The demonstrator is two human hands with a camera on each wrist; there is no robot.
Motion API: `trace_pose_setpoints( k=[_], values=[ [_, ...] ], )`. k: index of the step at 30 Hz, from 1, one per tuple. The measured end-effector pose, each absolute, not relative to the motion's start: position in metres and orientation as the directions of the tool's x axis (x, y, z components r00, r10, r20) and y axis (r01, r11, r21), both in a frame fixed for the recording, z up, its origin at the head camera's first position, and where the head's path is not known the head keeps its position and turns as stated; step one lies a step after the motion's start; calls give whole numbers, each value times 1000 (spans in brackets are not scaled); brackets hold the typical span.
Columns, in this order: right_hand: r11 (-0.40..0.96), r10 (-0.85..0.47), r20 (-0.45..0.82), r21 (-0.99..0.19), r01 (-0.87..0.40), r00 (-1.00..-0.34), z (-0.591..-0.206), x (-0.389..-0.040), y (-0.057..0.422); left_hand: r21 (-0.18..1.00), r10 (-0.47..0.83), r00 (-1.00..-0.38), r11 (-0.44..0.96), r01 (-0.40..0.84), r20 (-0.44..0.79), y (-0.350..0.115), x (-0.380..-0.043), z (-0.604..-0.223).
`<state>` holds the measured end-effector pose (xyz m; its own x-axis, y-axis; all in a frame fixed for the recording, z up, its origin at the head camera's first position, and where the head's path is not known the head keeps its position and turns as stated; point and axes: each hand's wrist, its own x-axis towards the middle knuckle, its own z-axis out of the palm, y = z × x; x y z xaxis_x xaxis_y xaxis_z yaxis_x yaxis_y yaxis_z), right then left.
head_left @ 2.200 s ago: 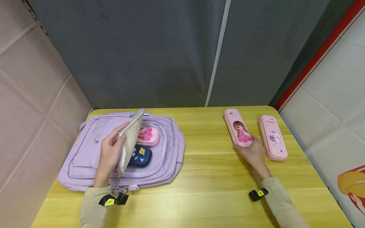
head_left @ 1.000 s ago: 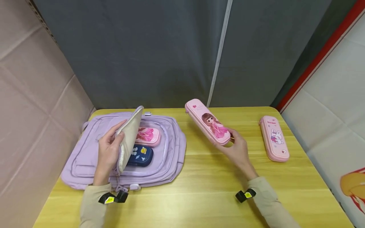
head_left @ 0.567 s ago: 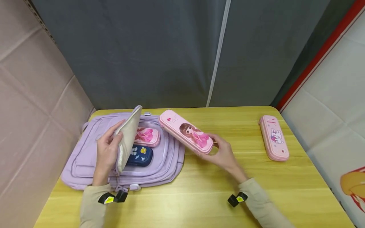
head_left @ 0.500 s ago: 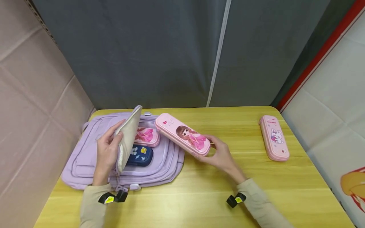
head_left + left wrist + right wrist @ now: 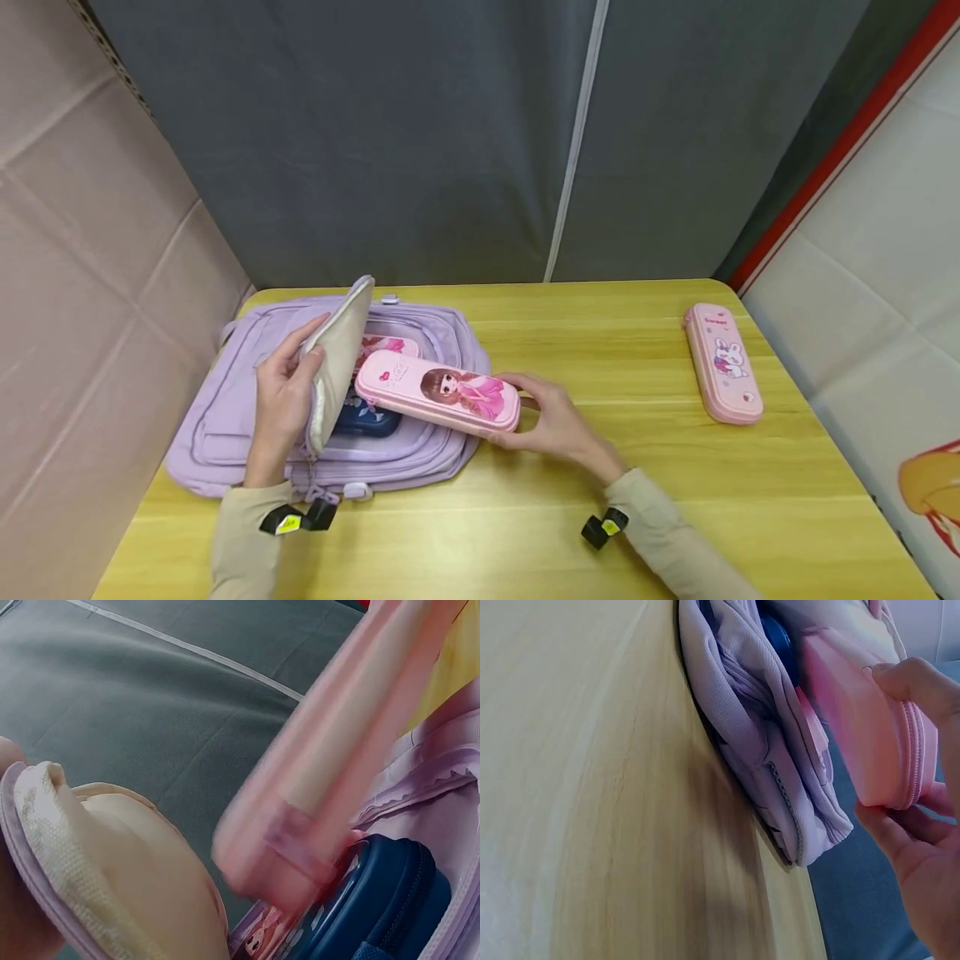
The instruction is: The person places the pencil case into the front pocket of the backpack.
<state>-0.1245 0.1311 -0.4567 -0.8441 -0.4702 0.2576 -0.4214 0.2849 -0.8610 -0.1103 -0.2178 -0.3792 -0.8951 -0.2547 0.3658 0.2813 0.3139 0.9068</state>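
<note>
A lilac backpack (image 5: 225, 417) lies flat on the table's left side. My left hand (image 5: 283, 396) pinches its cream-lined front flap (image 5: 341, 358) and holds it raised. My right hand (image 5: 551, 421) grips the near end of a pink pencil case (image 5: 442, 392) with a doll picture, between thumb and fingers. The case's far end hangs over the opened pocket, tilted in the left wrist view. Below it in the pocket lie a navy pencil case (image 5: 401, 900) with space motifs and another pink pencil case (image 5: 401, 346), partly covered by the held one.
Another pink pencil case (image 5: 723, 362) with a bunny picture lies at the right of the wooden table (image 5: 600, 350). A grey curtain (image 5: 390, 150) hangs behind, with pale padded walls at either side.
The right hand has lifted the doll pencil case from the table's right and carried it left over the backpack's pocket. The left hand stays on the flap, almost still.
</note>
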Motion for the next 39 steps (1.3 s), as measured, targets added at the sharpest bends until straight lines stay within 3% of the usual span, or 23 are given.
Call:
trace_pose_setpoints(
  k=[10,24,32,39],
  values=[
    [339,-495,284,-807,-483,-821,-456,-125,126,917,-249,-902,282,280,352,-212,-107,-375],
    [99,-376,336,-912,-398,-864,-460,-122,109,919,-265,-898,279,277,351,-209,-106,-372],
    [133,-319,379,-890,-437,-869,-465,-118,93,908,-256,-888,282,310,383,-207,-102,-371],
    [54,-344,436,-875,-481,-832,-467,-116,80,905,-248,-884,268,330,396,-205,-103,-371]
  ],
)
